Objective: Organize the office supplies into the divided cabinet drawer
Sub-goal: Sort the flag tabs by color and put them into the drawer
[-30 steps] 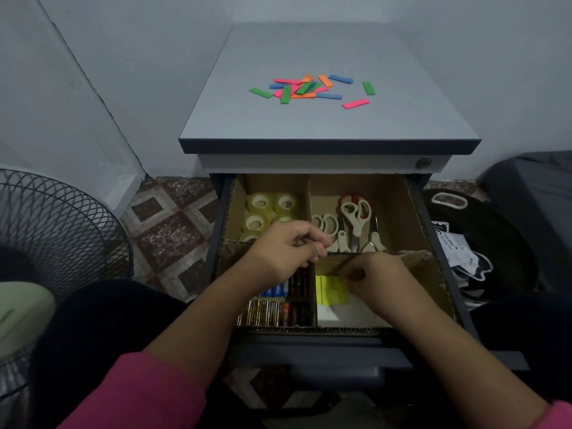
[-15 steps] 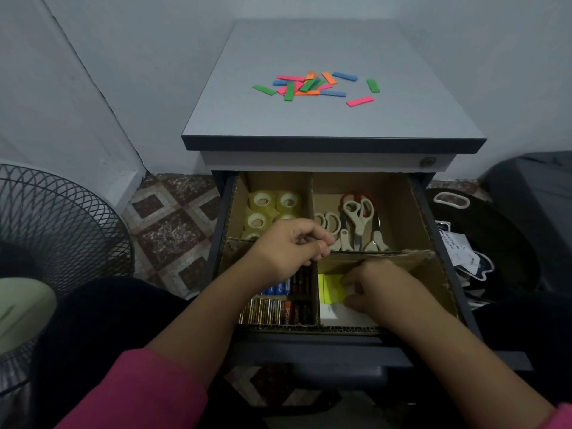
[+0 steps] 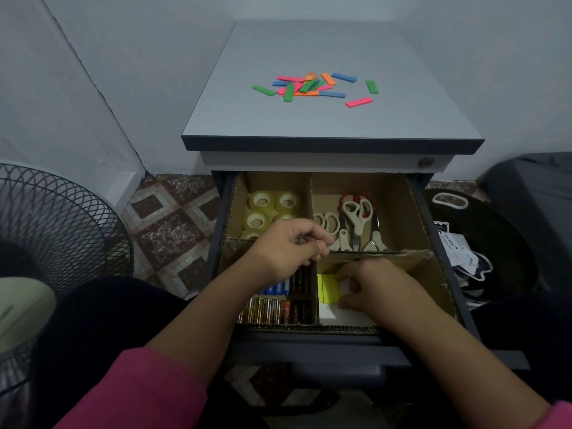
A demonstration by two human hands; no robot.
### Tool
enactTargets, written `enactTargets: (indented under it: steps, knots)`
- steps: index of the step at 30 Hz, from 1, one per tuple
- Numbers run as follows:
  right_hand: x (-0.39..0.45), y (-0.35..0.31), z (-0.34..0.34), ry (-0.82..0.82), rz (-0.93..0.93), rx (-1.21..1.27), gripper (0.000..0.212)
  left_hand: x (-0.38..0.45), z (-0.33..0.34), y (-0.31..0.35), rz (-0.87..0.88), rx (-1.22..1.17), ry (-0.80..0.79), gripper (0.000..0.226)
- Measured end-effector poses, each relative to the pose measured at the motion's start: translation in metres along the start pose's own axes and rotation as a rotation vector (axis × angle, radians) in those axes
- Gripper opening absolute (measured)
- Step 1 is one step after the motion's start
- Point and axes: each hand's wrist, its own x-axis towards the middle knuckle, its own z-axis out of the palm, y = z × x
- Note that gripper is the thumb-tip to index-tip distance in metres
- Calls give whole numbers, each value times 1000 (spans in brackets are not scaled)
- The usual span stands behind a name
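Three compartments of the divided drawer (image 3: 416,212) are already filled: tape rolls (image 3: 272,209) at back left, scissors (image 3: 356,221) at back right and batteries (image 3: 278,305) at front left. In the front right compartment, a yellow and white pad of sticky notes (image 3: 328,287) is pinched by the curled fingers of the right hand (image 3: 374,289), while the left hand (image 3: 288,249) is curled over the cardboard divider (image 3: 387,254), whether around anything cannot be told. The coloured strips (image 3: 312,86) scattered on the cabinet top (image 3: 402,119) are judged still to be sorted.

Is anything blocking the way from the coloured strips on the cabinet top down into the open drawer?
Nothing visible does: the coloured strips lie loose on the bare cabinet top, and the drawer below stands open.
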Motion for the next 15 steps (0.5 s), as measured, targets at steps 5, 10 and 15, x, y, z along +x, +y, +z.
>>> enactTargets:
  steps: [5, 10, 15]
  knots:
    - [2, 2, 4, 27, -3, -8, 35, -7, -1, 7, 52, 87, -30, 28]
    - [1, 3, 6, 43, -8, 25, 27, -18, 8, 14, 312, 816, -295, 20]
    - [5, 6, 9, 59, -31, 47, 27, -15, 17, 13, 434, 1076, -283, 14]
